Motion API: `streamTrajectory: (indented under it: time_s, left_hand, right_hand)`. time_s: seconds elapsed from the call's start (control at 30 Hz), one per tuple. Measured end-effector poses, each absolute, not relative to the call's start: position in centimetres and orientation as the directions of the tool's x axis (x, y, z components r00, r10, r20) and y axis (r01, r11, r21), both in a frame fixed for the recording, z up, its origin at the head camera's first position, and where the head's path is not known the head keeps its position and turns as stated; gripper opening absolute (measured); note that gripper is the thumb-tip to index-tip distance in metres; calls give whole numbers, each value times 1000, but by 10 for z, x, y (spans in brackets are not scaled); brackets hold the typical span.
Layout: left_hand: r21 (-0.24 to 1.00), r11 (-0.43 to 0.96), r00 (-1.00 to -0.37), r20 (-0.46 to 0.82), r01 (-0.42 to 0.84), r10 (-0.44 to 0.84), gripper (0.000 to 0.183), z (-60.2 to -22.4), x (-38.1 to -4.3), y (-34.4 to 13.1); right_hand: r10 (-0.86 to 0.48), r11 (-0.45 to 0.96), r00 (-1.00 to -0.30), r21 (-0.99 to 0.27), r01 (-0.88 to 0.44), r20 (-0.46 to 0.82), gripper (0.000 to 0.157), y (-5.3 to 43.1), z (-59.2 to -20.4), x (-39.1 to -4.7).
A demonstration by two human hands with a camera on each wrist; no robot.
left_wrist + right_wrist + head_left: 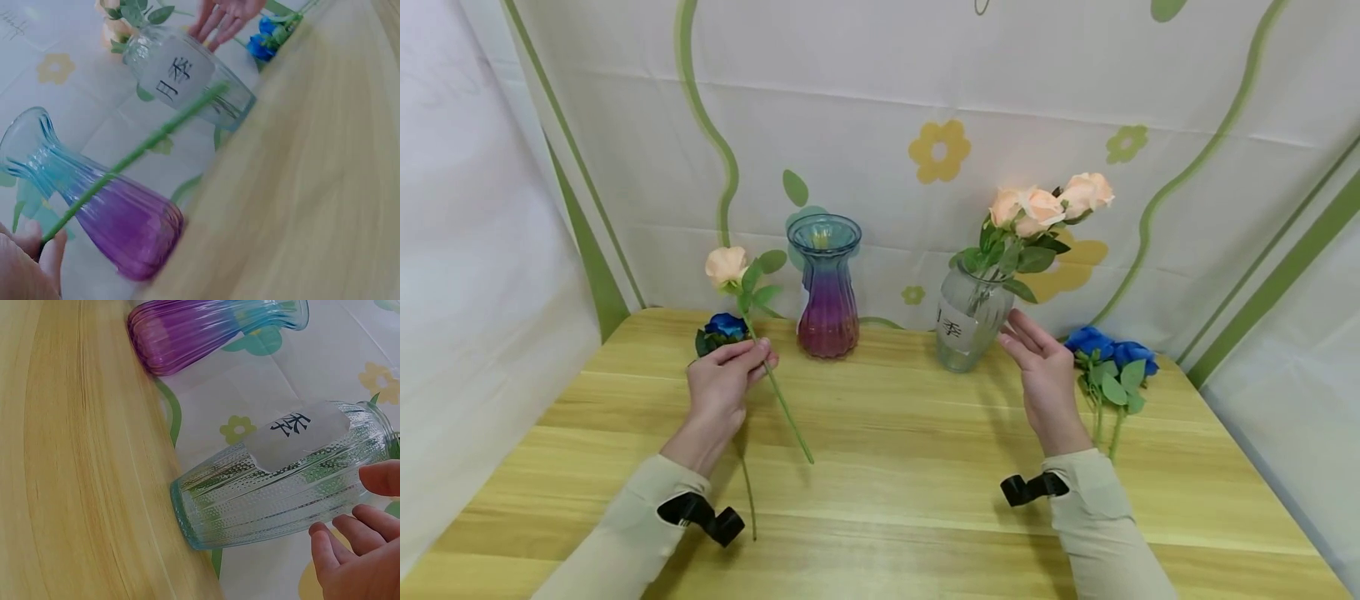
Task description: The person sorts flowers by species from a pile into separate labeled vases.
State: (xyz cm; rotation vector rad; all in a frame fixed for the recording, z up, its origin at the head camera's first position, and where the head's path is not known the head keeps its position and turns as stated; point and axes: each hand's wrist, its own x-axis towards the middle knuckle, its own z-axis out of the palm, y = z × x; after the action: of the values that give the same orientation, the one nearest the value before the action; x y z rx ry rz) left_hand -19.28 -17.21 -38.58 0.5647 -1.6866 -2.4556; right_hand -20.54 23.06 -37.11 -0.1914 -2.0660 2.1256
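My left hand (724, 379) pinches the green stem of a peach rose (727, 267), whose bloom points up and whose stem slants down to the right over the table. At the right, a clear ribbed glass vase (958, 346) with a white label holds several peach roses (1037, 210). Beside that vase is my right hand (1043, 379), its fingers extended near the glass; whether they touch it I cannot tell. Between the hands, towards the back, stands a blue-and-purple glass vase (829, 308) with no flower in it.
A blue rose (726, 327) lies behind my left hand, partly hidden, its stem running towards the front. More blue roses (1112, 354) lie at the table's right back. The wooden table (880, 467) ends at a white curtain (850, 150) with printed flowers.
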Motion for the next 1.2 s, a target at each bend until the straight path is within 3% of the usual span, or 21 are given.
streamTrajectory:
  time_s: [0.13, 0.53, 1.2]
  left_hand:
    - [885, -462, -909, -237, -57, -343, 13, -381, -196, -163]
    - [836, -540, -899, -163, 93, -407, 21, -348, -205, -144]
    - [724, -600, -845, -46, 339, -533, 18, -317, -222, -80]
  right_hand:
    - [212, -26, -977, -999, -30, 24, 55, 231, -371, -206]
    - [212, -17, -977, -999, -33, 29, 55, 230, -370, -207]
    - [206, -11, -978, -999, -41, 38, 54, 232, -372, -206]
